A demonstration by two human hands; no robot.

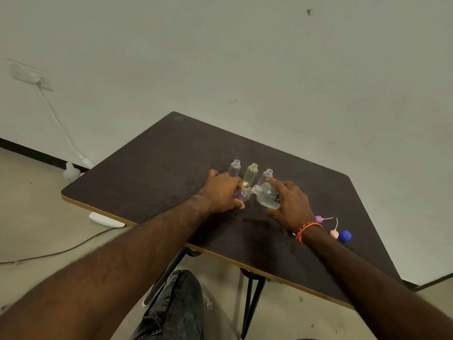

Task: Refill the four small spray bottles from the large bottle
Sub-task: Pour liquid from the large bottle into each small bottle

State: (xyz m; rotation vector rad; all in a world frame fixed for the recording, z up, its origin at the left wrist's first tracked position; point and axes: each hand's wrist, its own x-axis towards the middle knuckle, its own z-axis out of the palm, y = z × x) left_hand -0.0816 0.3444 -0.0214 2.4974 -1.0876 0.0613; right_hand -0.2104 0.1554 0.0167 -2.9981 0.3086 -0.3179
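Now we are mid-pour: our right hand (289,204) grips the large bottle (268,198), tipped with its open mouth toward the neck of a small bottle (243,194) that our left hand (221,192) holds near the middle of the table (152,173). Just beyond stand three more open small bottles: the left one (234,168) and the right one (266,175) look clear, probably unfilled, while the middle one (251,173) shows a yellowish tint and may be filled. Spray tops (318,219) and a blue cap (345,235) lie to the right, so we judge filling partly done and all recapping left.
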